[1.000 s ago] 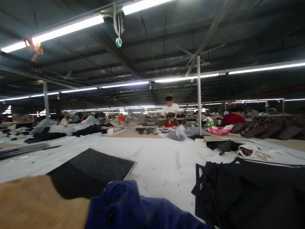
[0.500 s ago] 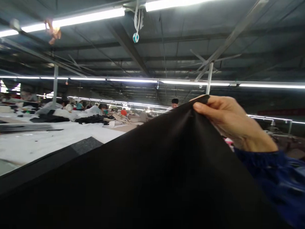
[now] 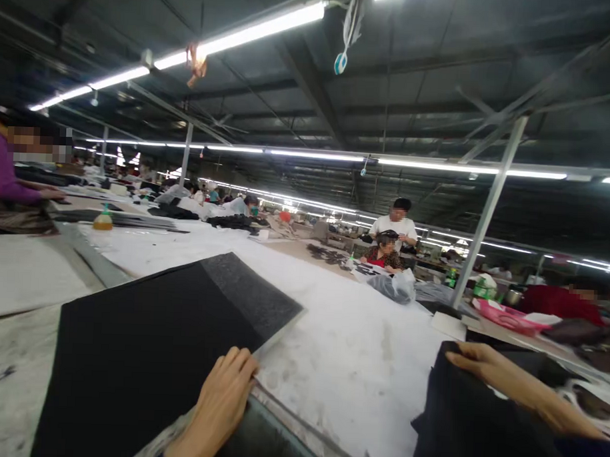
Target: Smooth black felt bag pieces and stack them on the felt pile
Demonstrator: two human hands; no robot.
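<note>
A black fabric sheet (image 3: 145, 356) lies flat on the white table (image 3: 351, 350), covering most of a grey textured mat (image 3: 255, 297). My left hand (image 3: 219, 405) rests on the sheet's near right corner, fingers together and laid flat on it. My right hand (image 3: 504, 382) reaches across a pile of black fabric (image 3: 468, 421) at the right. Its fingertips are closed on the far edge of the pile's top piece.
A metal post (image 3: 485, 215) stands at the table's far right side beside a pink basin (image 3: 502, 317) and a clear plastic bag (image 3: 396, 286). A person in purple (image 3: 6, 178) works at the left table, near a bottle (image 3: 104, 219). Other workers sit and stand beyond.
The black sheet that my right hand held up in front of me now lies flat on the mat. My right hand has gone to the pile at right, my left to the sheet's corner.
</note>
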